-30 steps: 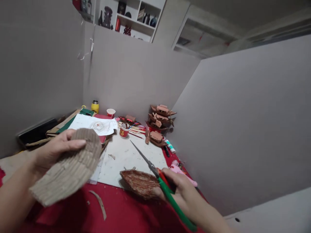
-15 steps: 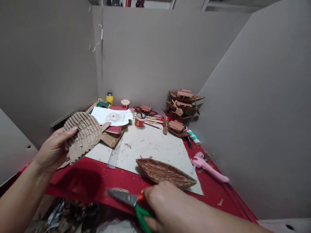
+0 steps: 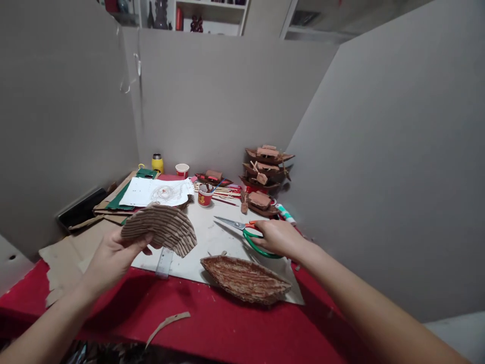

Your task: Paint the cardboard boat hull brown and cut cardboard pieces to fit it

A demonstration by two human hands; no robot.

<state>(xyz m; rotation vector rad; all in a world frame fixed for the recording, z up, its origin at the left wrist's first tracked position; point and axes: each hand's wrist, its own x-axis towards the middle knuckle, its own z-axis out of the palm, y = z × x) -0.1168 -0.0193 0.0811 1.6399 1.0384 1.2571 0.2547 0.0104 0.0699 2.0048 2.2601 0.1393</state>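
Note:
Between the thumb and fingers of my left hand [image 3: 117, 255] is a curved piece of corrugated cardboard [image 3: 164, 226], ridges facing up, held over the left part of the white board [image 3: 197, 212]. My right hand [image 3: 278, 236] is closed on scissors [image 3: 261, 247] with green and orange handles. Their blades look nearly together and point left above the board. Just below the scissors lies a brown-painted boat hull [image 3: 246, 280], open side up, across the board's front edge. A thin curved cardboard strip [image 3: 166, 323] lies on the red cloth in front.
Finished model boats [image 3: 267, 167] are stacked at the back right. A red paper cup [image 3: 205, 196] with a brush stands near thin sticks. Behind my left hand are a drawing sheet [image 3: 155, 192], cardboard sheets [image 3: 76, 247] and a yellow bottle [image 3: 157, 163]. A clear ruler [image 3: 164, 263] lies on the board.
My right hand has carried the scissors from the front edge up over the board. My left hand has moved right with the cardboard and tilted it. The curved strip now shows on the red cloth.

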